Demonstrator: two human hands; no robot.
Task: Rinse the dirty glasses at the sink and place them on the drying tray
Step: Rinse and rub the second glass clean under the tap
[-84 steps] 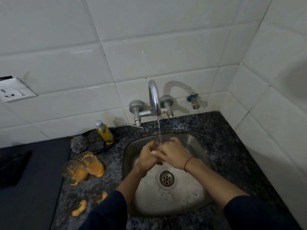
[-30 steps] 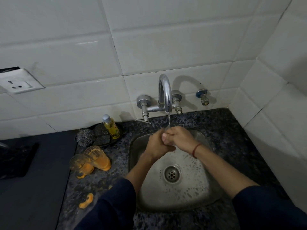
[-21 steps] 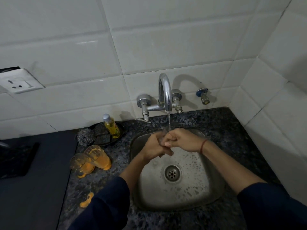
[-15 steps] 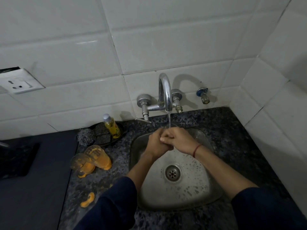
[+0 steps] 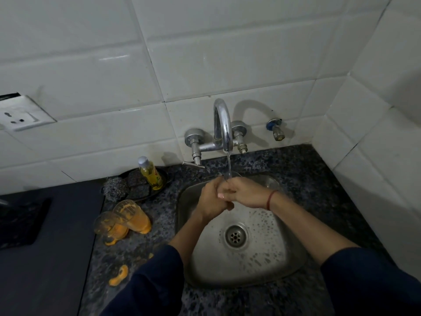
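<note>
In the head view, to the left of the fingers, two used glasses lie on their sides on the speckled counter (image 5: 296,169), and they touch each other. The far dirty glass (image 5: 133,215) and the near dirty glass (image 5: 107,226) are both smeared with orange inside. An orange blob (image 5: 118,278) lies on the counter, closer to the person than these glasses.

Left of the fingers and further back, a dark dish (image 5: 165,179) holds a yellow soap bottle (image 5: 150,174), which stands tilted, and a scrub pad (image 5: 136,185). A steel wool ball (image 5: 114,189) lies at the left edge of the dish. Far to the left, a dark mat (image 5: 20,222) lies on a black surface, and it is not clear what it is.

Directly above the fingers the tap (image 5: 222,124) runs, and its water stream (image 5: 228,165) falls on them. Below the fingers is the steel sink (image 5: 262,258). It holds only water drops and the drain (image 5: 235,236).

The left hand (image 5: 210,199) and the right hand (image 5: 248,195) meet over the sink, and nothing covers them. Their fingers curl closely around a clear glass (image 5: 235,174). Only its rim shows faintly beyond the fingers.
</note>
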